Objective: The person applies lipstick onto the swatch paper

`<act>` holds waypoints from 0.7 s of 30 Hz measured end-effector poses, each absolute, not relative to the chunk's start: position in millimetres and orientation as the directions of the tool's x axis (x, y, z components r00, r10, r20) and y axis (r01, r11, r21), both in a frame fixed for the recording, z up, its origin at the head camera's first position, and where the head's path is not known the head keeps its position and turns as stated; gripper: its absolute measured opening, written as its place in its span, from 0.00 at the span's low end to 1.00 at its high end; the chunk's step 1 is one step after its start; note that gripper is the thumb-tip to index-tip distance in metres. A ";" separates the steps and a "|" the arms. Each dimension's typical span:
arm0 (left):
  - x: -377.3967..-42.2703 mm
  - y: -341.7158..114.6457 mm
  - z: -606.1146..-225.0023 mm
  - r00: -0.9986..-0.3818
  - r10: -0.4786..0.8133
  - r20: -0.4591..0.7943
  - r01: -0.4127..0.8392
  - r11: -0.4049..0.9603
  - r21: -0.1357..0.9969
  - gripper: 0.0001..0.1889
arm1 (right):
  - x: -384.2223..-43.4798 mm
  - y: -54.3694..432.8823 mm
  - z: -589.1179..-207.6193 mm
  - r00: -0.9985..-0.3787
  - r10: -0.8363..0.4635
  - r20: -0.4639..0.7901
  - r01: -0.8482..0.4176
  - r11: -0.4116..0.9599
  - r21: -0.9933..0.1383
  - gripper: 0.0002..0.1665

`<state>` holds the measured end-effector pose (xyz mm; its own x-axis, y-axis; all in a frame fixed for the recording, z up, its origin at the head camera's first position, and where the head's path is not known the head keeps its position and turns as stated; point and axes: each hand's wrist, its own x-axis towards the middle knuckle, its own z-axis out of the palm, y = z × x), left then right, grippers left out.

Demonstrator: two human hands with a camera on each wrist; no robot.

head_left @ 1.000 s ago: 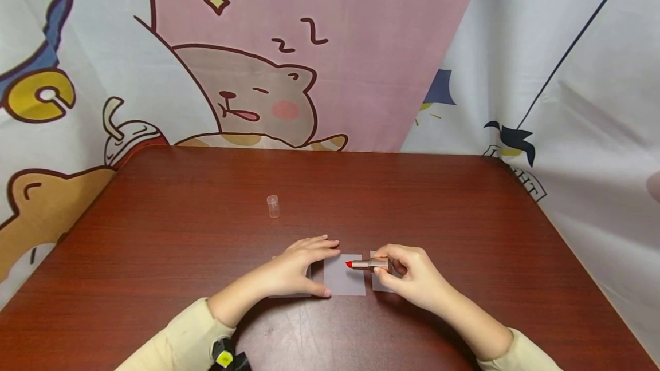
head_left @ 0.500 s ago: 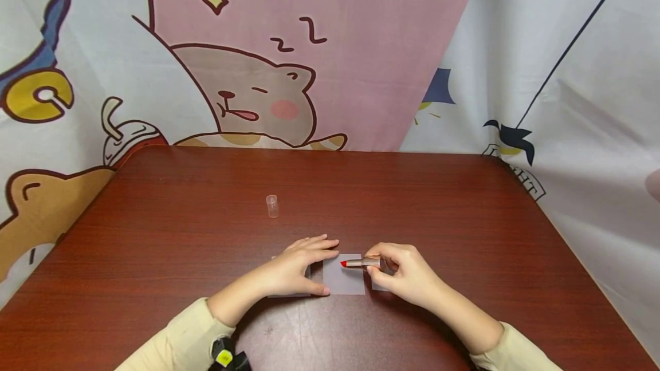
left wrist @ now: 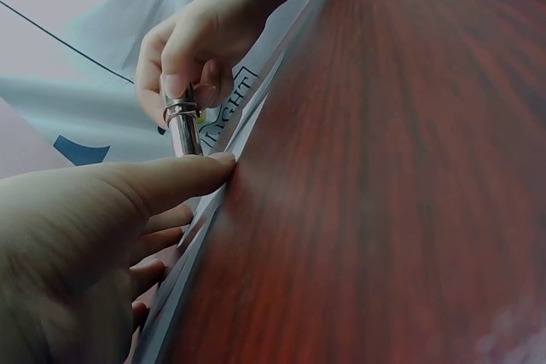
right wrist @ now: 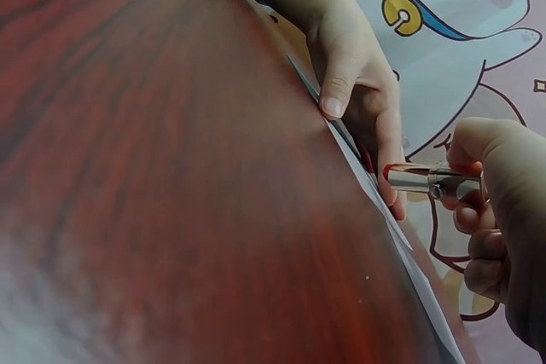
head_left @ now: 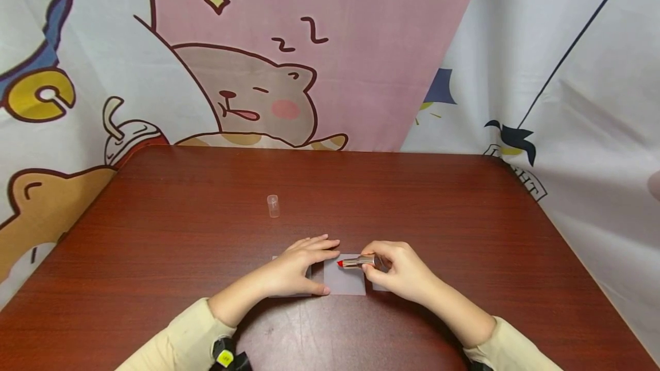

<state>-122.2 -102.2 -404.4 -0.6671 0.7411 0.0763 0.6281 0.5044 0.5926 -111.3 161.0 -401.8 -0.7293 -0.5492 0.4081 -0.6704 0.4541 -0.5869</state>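
Observation:
Between thumb and fingers my right hand [head_left: 399,268] pinches a red lipstick [head_left: 358,262] in a shiny metallic tube, its red tip pointing left. The tip is over the upper part of the middle white paper square [head_left: 345,282]; contact cannot be told from the head view. My left hand [head_left: 296,265] lies with fingers spread, its thumb and fingertips at the left edge of that square, and covers much of a left square [head_left: 291,295]. Another square [head_left: 380,287] shows partly under the right hand. The left wrist view shows the lipstick's metal tube [left wrist: 182,130] beyond my thumb.
A clear plastic cap [head_left: 273,206] stands or lies on the dark red-brown table [head_left: 412,199], beyond the left hand. Behind the table's far edge hangs a printed cartoon curtain [head_left: 361,73]. A black wrist strap [head_left: 227,355] sits on the left sleeve.
My right hand has moved a little to the left with the lipstick, so its red tip is closer to the left hand's fingers. The left hand has stayed in place.

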 end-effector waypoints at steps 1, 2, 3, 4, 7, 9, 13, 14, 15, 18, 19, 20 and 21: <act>-122.1 -102.1 -404.3 -0.668 0.740 0.074 0.626 0.506 0.593 0.36 | -111.6 160.5 -401.8 -0.729 -0.550 0.406 -0.670 0.457 -0.585 0.12; -122.0 -102.0 -404.2 -0.669 0.740 0.073 0.625 0.507 0.593 0.36 | -112.0 159.8 -401.6 -0.729 -0.552 0.406 -0.671 0.459 -0.582 0.12; -122.0 -101.9 -404.1 -0.670 0.739 0.071 0.624 0.509 0.594 0.36 | -112.2 159.2 -401.4 -0.728 -0.553 0.406 -0.673 0.461 -0.579 0.12; -121.9 -101.8 -404.0 -0.671 0.738 0.071 0.623 0.509 0.594 0.36 | -112.5 158.5 -401.3 -0.728 -0.553 0.405 -0.673 0.464 -0.576 0.12; -121.9 -101.7 -404.0 -0.673 0.737 0.073 0.623 0.511 0.592 0.36 | -112.9 156.7 -400.4 -0.726 -0.557 0.403 -0.676 0.468 -0.569 0.11; -121.8 -101.8 -403.8 -0.674 0.735 0.073 0.622 0.511 0.594 0.36 | -113.1 155.8 -400.1 -0.725 -0.559 0.401 -0.677 0.473 -0.564 0.11; -121.5 -101.9 -404.0 -0.676 0.734 0.066 0.616 0.513 0.598 0.36 | -113.2 155.0 -400.0 -0.721 -0.570 0.394 -0.681 0.481 -0.552 0.10; -121.4 -102.0 -404.1 -0.677 0.733 0.064 0.613 0.514 0.600 0.36 | -113.2 154.9 -400.0 -0.719 -0.572 0.394 -0.684 0.482 -0.548 0.09; -121.4 -102.1 -404.2 -0.678 0.733 0.062 0.611 0.514 0.602 0.36 | -113.3 154.8 -399.9 -0.718 -0.575 0.393 -0.685 0.483 -0.544 0.09; -121.4 -102.3 -404.4 -0.678 0.732 0.062 0.610 0.514 0.603 0.36 | -113.6 154.4 -399.1 -0.711 -0.585 0.390 -0.691 0.481 -0.539 0.09; -121.5 -102.3 -404.6 -0.678 0.733 0.062 0.611 0.514 0.602 0.36 | -113.7 154.1 -398.6 -0.709 -0.588 0.389 -0.693 0.480 -0.538 0.09; -121.5 -102.4 -404.8 -0.678 0.733 0.063 0.612 0.514 0.601 0.36 | -113.8 153.7 -398.0 -0.707 -0.591 0.388 -0.695 0.479 -0.537 0.08; -121.6 -102.4 -404.8 -0.677 0.733 0.063 0.612 0.514 0.601 0.36 | -113.9 153.2 -397.3 -0.705 -0.594 0.387 -0.697 0.478 -0.534 0.08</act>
<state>-121.6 -102.4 -404.8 -0.6771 0.7332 0.0631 0.6124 0.5140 0.6006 -113.9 153.2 -397.3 -0.7049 -0.5944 0.3871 -0.6969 0.4785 -0.5343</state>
